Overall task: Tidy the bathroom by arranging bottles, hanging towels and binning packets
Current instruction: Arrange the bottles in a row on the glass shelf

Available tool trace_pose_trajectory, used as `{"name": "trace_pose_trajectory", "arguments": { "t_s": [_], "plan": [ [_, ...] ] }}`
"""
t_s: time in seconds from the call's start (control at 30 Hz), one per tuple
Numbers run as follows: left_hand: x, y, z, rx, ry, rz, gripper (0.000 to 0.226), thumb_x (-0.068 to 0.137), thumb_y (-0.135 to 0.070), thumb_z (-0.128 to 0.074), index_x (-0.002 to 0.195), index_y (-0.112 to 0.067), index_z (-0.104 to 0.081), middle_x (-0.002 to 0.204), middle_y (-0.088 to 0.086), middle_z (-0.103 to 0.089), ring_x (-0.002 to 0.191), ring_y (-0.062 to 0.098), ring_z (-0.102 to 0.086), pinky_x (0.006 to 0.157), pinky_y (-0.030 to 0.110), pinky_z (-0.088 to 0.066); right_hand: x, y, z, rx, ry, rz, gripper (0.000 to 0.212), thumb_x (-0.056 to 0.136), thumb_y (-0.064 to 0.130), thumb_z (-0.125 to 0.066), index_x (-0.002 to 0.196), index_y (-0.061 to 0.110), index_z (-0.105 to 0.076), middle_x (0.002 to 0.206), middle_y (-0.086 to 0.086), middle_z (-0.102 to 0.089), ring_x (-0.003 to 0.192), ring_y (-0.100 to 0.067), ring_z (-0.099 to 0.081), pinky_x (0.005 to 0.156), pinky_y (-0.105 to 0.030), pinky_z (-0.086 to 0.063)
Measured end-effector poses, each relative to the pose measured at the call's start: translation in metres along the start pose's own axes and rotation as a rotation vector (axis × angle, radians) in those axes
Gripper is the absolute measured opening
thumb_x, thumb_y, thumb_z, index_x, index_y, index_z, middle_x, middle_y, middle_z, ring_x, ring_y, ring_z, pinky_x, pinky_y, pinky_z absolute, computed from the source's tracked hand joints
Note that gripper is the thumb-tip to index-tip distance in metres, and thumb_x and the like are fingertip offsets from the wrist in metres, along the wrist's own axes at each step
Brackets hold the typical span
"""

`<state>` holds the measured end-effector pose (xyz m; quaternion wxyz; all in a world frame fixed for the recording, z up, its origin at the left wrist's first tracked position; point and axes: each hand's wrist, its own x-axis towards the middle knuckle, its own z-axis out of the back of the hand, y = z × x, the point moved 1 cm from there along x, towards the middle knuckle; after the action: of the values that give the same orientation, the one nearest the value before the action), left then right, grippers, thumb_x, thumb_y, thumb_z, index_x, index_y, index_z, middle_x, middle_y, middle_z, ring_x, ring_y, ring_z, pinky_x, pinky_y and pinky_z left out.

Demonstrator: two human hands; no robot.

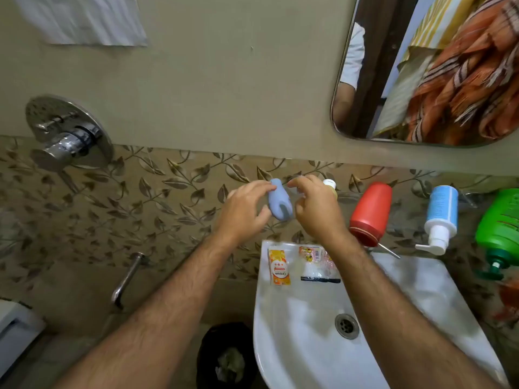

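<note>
A small pale blue bottle (279, 200) is held up in front of the leaf-patterned wall tiles, above the sink's back left corner. My left hand (244, 211) grips its left side and my right hand (314, 209) pinches its right side near the top. A white-capped yellow bottle (330, 185) peeks out behind my right hand. Further right along a glass shelf are a red bottle (370, 213), a blue-and-white pump bottle (441, 217) and a green bottle (502, 228). An orange packet (279, 266) and a white packet (316, 263) lie on the sink rim.
The white sink (407, 290) fills the lower right. A black bin (224, 357) with crumpled waste stands on the floor left of it. A shower valve (67, 133) and a spout (126, 279) project from the wall at left. A white towel (81, 18) hangs top left, a mirror (432, 68) top right.
</note>
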<state>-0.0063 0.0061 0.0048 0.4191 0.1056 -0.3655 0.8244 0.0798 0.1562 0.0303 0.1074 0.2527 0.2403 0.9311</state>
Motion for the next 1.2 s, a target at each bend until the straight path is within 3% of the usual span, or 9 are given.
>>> {"name": "trace_pose_trajectory", "arguments": {
  "t_s": [0.13,0.23,0.37,0.57,0.67,0.73,0.77,0.93,1.2],
  "plan": [
    [0.004,0.007,-0.001,0.049,0.212,-0.011,0.062,0.086,-0.025,-0.065,0.145,-0.021,-0.047,0.152,0.002,-0.043,0.139,0.018,-0.037,0.113,0.044,-0.028,0.009,-0.004,-0.001,-0.311,0.176,0.031,0.049,0.08,0.0,-0.064,0.127,0.012,-0.059,0.122,-0.009,-0.066,0.11,-0.03,-0.06,0.088,-0.038,-0.048],
    [0.008,0.011,-0.005,0.096,0.273,0.004,0.068,0.083,-0.035,-0.074,0.145,-0.024,-0.047,0.155,-0.001,-0.039,0.14,0.016,-0.036,0.113,0.042,-0.03,0.011,-0.009,-0.007,-0.421,0.31,0.069,0.056,0.082,0.009,-0.067,0.135,0.019,-0.051,0.124,-0.005,-0.066,0.114,-0.027,-0.059,0.103,-0.041,-0.036],
    [0.012,0.013,-0.01,0.103,0.225,0.0,0.059,0.082,-0.03,-0.078,0.137,-0.022,-0.057,0.152,-0.001,-0.043,0.136,0.016,-0.043,0.109,0.036,-0.036,0.014,-0.015,-0.011,-0.394,0.352,0.074,0.061,0.088,0.024,-0.07,0.142,0.022,-0.044,0.132,-0.003,-0.064,0.123,-0.023,-0.055,0.118,-0.042,-0.017],
    [0.022,0.019,-0.004,-0.097,0.108,-0.024,0.044,0.088,-0.028,-0.073,0.13,-0.019,-0.064,0.136,0.001,-0.062,0.123,0.008,-0.053,0.106,0.027,-0.04,0.021,-0.019,0.001,-0.196,0.262,0.074,0.044,0.094,0.028,-0.064,0.136,0.021,-0.056,0.125,-0.001,-0.068,0.116,-0.022,-0.059,0.119,-0.044,-0.019],
    [0.031,0.018,-0.003,-0.208,0.047,0.02,0.035,0.093,-0.036,-0.064,0.126,-0.023,-0.067,0.116,-0.011,-0.069,0.106,-0.003,-0.06,0.093,0.024,-0.049,0.028,-0.017,0.009,-0.046,0.237,0.075,0.023,0.095,0.028,-0.063,0.116,0.019,-0.066,0.104,0.002,-0.072,0.098,-0.019,-0.064,0.094,-0.044,-0.046],
    [0.038,0.016,-0.003,-0.261,0.014,0.072,0.031,0.094,-0.04,-0.059,0.12,-0.026,-0.069,0.1,-0.021,-0.067,0.094,-0.009,-0.061,0.081,0.022,-0.051,0.033,-0.016,0.013,0.016,0.202,0.064,0.006,0.096,0.029,-0.062,0.092,0.024,-0.062,0.08,0.009,-0.064,0.076,-0.008,-0.058,0.067,-0.032,-0.044],
    [0.042,0.015,-0.003,-0.275,0.006,0.091,0.029,0.094,-0.04,-0.059,0.116,-0.025,-0.07,0.095,-0.022,-0.067,0.09,-0.008,-0.061,0.078,0.024,-0.052,0.035,-0.014,0.013,0.031,0.189,0.051,0.01,0.096,0.03,-0.06,0.087,0.025,-0.06,0.077,0.01,-0.061,0.072,-0.007,-0.056,0.062,-0.03,-0.041],
    [0.049,0.018,-0.009,-0.299,0.046,0.134,0.026,0.093,-0.026,-0.066,0.118,-0.021,-0.068,0.1,-0.008,-0.072,0.094,0.005,-0.066,0.086,0.037,-0.057,0.043,-0.014,0.011,0.051,0.204,-0.023,0.022,0.098,0.028,-0.059,0.105,0.009,-0.068,0.093,-0.006,-0.071,0.085,-0.022,-0.065,0.078,-0.042,-0.053],
    [0.047,0.023,-0.012,-0.331,0.026,0.188,0.032,0.093,-0.023,-0.066,0.125,-0.022,-0.065,0.108,-0.007,-0.071,0.102,0.007,-0.066,0.092,0.042,-0.056,0.044,-0.017,0.0,0.058,0.136,-0.034,0.019,0.095,0.027,-0.063,0.107,0.013,-0.068,0.089,0.002,-0.067,0.083,-0.017,-0.061,0.073,-0.033,-0.049]
  ]
}}
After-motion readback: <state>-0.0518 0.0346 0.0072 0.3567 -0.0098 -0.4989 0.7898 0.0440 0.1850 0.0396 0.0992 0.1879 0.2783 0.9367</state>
